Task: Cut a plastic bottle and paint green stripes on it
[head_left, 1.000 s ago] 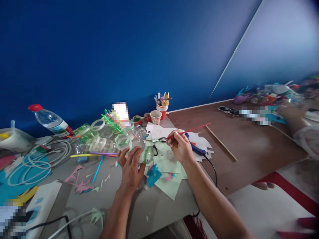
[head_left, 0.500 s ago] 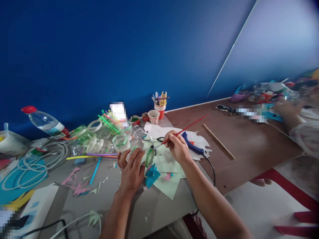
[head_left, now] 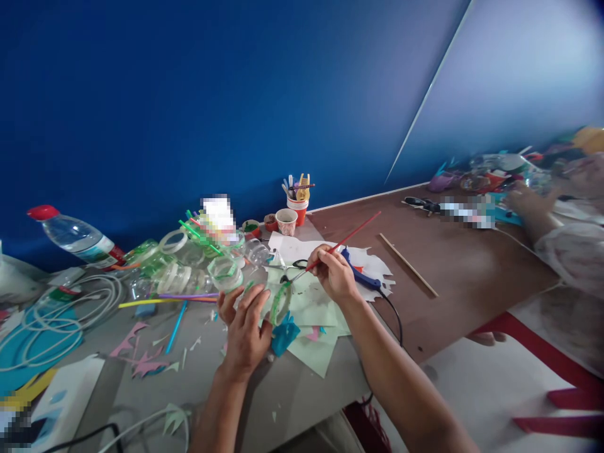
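My left hand [head_left: 248, 324] is closed around a clear plastic bottle piece [head_left: 282, 305] whose open rim faces right and is coated in green paint. Most of that piece is hidden by the fingers. In my right hand [head_left: 333, 272] is a thin red paintbrush [head_left: 352, 233], pinched near its bristle end. Its dark tip meets or nearly meets the top of the green rim; contact cannot be made out exactly. Blue paper [head_left: 284, 333] shaped like petals lies just below the rim. Pale green paper sheets [head_left: 314, 308] are underneath, with scissors [head_left: 278, 265] behind.
A blue glue gun [head_left: 363, 277] with a black cord lies right of my right hand. Paint cups [head_left: 251, 228] and a patterned paper cup [head_left: 286, 221] stand behind. Cut bottles [head_left: 182, 277], straws and coiled white cable [head_left: 108, 296] fill the left. A person's hand [head_left: 528, 201] is far right.
The whole view has shifted slightly, so things sit a little further left. The brush stays at the green rim with only a small shift, and both hands keep their hold.
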A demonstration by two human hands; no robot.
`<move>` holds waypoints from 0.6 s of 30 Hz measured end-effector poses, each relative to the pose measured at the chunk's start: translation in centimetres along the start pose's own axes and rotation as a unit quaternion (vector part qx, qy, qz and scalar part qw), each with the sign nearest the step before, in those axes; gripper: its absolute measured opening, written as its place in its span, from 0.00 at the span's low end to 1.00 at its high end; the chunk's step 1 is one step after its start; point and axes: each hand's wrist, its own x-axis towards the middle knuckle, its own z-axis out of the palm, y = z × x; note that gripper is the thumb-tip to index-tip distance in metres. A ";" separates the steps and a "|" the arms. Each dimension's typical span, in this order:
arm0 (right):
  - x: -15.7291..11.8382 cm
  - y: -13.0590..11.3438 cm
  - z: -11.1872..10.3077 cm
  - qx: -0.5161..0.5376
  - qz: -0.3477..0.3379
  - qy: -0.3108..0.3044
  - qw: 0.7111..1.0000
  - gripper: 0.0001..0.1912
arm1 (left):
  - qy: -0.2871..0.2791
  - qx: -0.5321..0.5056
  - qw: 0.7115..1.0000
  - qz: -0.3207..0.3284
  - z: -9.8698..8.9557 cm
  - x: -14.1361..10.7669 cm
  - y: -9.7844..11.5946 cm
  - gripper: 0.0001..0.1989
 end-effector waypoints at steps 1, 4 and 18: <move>0.1 0.0 -0.1 0.000 0.001 0.004 1.000 0.10 | 0.003 -0.002 1.000 0.000 0.0 -0.1 0.0 0.25; 0.3 -0.3 -0.3 0.020 0.000 0.008 1.000 0.11 | 0.007 -0.006 1.000 -0.002 0.2 -0.3 -0.2 0.27; -0.1 -0.6 -0.3 0.026 -0.013 -0.028 0.999 0.11 | -0.017 0.000 1.000 -0.007 0.2 -0.5 0.0 0.25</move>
